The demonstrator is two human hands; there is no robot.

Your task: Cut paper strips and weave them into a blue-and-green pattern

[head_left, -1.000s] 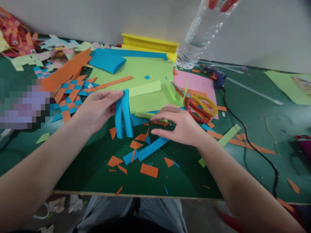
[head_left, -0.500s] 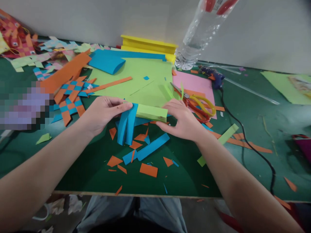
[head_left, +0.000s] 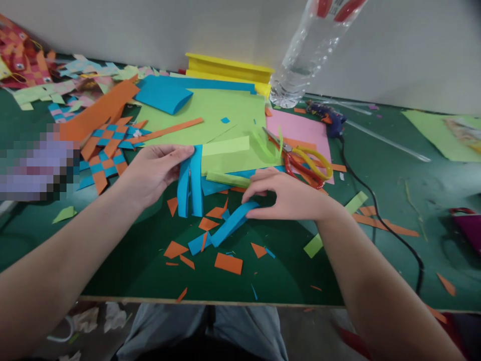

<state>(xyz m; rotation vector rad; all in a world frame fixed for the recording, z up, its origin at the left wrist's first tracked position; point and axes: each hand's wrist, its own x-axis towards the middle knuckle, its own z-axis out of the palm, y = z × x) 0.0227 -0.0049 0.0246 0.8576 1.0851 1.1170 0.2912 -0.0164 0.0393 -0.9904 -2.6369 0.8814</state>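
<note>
Between thumb and fingers, my left hand (head_left: 160, 170) pinches blue paper strips (head_left: 197, 183) that hang down, with a light green paper strip (head_left: 227, 146) running out to the right from them. My right hand (head_left: 281, 193) has its thumb and finger closed on the end of another blue paper strip (head_left: 233, 224). That strip's near end still touches the table, and its far end curves up into the fingers. Just left of my right fingers lies a folded green strip (head_left: 229, 179). Small orange paper scraps (head_left: 229, 263) lie around it on the green table.
Scissors (head_left: 306, 160) with red and yellow handles lie right of centre. Behind them are a glue gun (head_left: 330, 119) with a black cord and a water bottle (head_left: 308, 50). Woven blue and orange paper pieces (head_left: 108, 150) sit at left. Large green sheets (head_left: 233, 110) lie behind my hands.
My right hand has left the green strip, moved down and taken the end of the blue strip on the table. My left hand has shifted slightly up and left with its strips.
</note>
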